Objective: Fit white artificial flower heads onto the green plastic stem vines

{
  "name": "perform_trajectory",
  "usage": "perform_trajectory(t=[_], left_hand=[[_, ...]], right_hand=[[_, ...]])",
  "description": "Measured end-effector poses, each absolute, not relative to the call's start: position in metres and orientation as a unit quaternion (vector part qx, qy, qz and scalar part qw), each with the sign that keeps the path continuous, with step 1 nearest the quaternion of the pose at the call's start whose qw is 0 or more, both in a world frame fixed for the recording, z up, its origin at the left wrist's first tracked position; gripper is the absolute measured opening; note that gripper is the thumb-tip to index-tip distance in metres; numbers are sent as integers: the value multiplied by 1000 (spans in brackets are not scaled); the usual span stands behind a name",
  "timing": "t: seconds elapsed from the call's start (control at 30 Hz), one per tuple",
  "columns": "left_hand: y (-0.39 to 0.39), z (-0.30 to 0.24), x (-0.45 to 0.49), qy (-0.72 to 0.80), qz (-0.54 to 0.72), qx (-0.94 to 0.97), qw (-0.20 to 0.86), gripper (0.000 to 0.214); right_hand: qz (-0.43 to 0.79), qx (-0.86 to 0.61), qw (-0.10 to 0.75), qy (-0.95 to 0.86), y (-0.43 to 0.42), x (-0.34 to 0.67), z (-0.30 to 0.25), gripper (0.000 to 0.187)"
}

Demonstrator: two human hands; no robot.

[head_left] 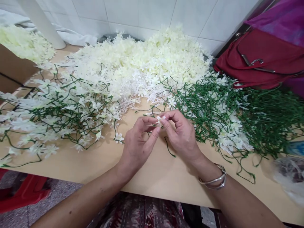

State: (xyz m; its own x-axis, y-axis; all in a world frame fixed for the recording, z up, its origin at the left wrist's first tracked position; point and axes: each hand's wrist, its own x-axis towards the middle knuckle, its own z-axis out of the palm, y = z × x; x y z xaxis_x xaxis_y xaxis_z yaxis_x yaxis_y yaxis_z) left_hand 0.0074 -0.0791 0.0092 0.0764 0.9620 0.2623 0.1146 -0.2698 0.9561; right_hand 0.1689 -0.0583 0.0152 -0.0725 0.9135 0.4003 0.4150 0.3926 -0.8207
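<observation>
Over the middle of the table, my left hand [140, 139] and my right hand [180, 131] meet fingertip to fingertip. Between them is a small white artificial flower [160, 120], pinched by the fingers of both. Part of the flower is hidden by the fingertips. A green plastic stem [169, 147] hangs below my hands, its upper end hidden. To the left lies a heap of white flowers on green stems [64, 110]. Loose green stems [201, 107] are tangled close to the right of my right hand.
A large pile of cream-white blossoms [142, 60] runs along the tiled wall [154, 12]. At the right are a red handbag [266, 57], more green stems [270, 117] and a clear plastic bag [289, 174]. A brown box [14, 66] stands left; a red stool [26, 193] is below.
</observation>
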Motion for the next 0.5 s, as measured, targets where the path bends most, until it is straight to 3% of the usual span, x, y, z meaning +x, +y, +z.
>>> perform_trajectory(t=[0.23,0.37,0.5], left_hand=[[-83,37,-36,521,554,591,270,15],[-85,42,-74,564,471,665,133,9],[-90,35,-90,524,369,763,81,9]], right_hand=[[310,-491,478,-659,-51,179,11,7],[320,-480,453,-680,-53,179,17,8],[324,-476,439,-690,-54,177,18,9]])
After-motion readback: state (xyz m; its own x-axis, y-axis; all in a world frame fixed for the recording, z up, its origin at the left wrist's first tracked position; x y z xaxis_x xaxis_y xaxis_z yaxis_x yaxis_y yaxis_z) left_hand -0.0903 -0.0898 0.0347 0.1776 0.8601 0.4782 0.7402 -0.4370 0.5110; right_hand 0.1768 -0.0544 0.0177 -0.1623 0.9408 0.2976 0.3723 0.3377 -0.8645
